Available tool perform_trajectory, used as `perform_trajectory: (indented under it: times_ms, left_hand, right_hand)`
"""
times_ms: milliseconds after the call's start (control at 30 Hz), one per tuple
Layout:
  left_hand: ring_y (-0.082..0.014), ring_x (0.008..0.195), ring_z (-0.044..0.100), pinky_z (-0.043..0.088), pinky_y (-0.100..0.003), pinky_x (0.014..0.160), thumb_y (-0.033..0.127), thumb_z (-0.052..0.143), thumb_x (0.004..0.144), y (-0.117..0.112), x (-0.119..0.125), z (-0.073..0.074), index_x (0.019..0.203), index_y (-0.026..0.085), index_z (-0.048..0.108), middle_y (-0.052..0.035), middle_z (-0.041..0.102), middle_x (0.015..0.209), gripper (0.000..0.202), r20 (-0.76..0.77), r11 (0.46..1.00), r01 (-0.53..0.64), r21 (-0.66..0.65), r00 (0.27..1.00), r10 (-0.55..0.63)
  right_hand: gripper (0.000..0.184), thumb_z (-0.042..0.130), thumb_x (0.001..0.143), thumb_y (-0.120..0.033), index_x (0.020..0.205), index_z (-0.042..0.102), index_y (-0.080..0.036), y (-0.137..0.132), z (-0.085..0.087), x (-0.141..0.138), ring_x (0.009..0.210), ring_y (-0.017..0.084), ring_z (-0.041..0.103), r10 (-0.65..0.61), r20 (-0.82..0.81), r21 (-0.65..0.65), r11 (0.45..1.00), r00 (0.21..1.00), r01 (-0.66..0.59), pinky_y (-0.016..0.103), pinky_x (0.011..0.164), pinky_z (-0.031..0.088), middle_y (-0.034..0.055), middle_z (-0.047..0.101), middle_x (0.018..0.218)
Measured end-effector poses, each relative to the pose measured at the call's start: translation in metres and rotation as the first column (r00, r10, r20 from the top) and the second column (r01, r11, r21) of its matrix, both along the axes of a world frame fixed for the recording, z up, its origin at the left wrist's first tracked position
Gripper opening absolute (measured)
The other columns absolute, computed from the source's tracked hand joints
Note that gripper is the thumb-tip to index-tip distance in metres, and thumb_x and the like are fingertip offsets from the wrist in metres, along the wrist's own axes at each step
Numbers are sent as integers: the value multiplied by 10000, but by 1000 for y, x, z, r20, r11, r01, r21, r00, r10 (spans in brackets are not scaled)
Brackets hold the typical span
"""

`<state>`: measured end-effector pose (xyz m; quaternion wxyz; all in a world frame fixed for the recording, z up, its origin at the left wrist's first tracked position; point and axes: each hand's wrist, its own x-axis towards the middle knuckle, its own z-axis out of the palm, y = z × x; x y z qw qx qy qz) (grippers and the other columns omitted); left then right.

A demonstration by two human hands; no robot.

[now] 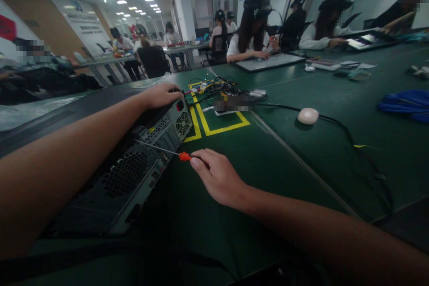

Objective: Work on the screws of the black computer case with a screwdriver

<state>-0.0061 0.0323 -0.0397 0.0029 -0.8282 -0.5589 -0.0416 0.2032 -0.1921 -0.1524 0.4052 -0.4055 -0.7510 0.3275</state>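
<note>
A black desktop computer case lies on its side on the green table, its rear panel with fan grille facing right. My left hand rests on the case's top far corner, fingers curled over the edge. My right hand is closed around an orange-handled screwdriver. Its thin shaft points left, with the tip at the case's rear panel.
A tangle of cables lies inside yellow floor-tape markings beyond the case. A white mouse with a black cord sits to the right, blue cloth further right. Several people work at the far end of the table.
</note>
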Motion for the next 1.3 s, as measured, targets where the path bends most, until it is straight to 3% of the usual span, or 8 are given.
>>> perform_trajectory:
  times_ms: [133, 233, 433, 933, 1300]
  left_hand:
    - [-336, 1351, 602, 460, -374, 1140, 594, 394, 914, -1, 0, 0, 1407, 160, 680, -122, 677, 1431, 717, -2, 1000, -2, 7, 1000, 2]
    - [-327, 1333, 616, 466, -368, 1134, 595, 394, 912, -1, 0, 0, 1394, 173, 688, -115, 689, 1415, 705, 4, 1000, 7, 4, 1000, -7]
    - [-339, 1339, 607, 460, -388, 1150, 588, 406, 907, -1, 0, 0, 1376, 188, 696, -97, 698, 1405, 680, 3, 1000, 7, 11, 1000, -7]
    - [-341, 1329, 613, 466, -411, 1141, 619, 420, 893, 2, -2, 0, 1376, 217, 698, -111, 702, 1390, 687, 17, 1000, 4, -3, 1000, -4]
    - [-321, 1340, 612, 478, -350, 1119, 623, 384, 904, -2, 0, 2, 1386, 188, 688, -105, 694, 1400, 717, -6, 1000, -4, 3, 1000, 4]
  right_hand:
    - [269, 613, 1033, -370, 1238, 608, -195, -4, 6, 0, 901, 214, 669, -18, 6, -94, 995, 1000, 18, 352, 802, 474, 62, 723, 1050]
    - [283, 694, 950, -301, 1186, 561, -216, -6, 9, 0, 865, 207, 660, -25, 19, -136, 990, 1000, 27, 340, 771, 468, 44, 710, 1026]
    - [122, 634, 976, -270, 1070, 566, -234, -5, 7, 0, 831, 192, 637, -14, 4, -109, 994, 1000, 14, 330, 744, 444, 17, 700, 967]
    - [126, 628, 994, -324, 1067, 600, -226, -5, 7, 1, 781, 183, 609, -4, 21, -120, 993, 1000, 6, 323, 711, 416, 10, 682, 913]
    - [101, 607, 1013, -318, 1038, 616, -221, -5, 9, 1, 739, 168, 566, -8, 35, -123, 992, 999, 12, 303, 681, 369, -12, 629, 820]
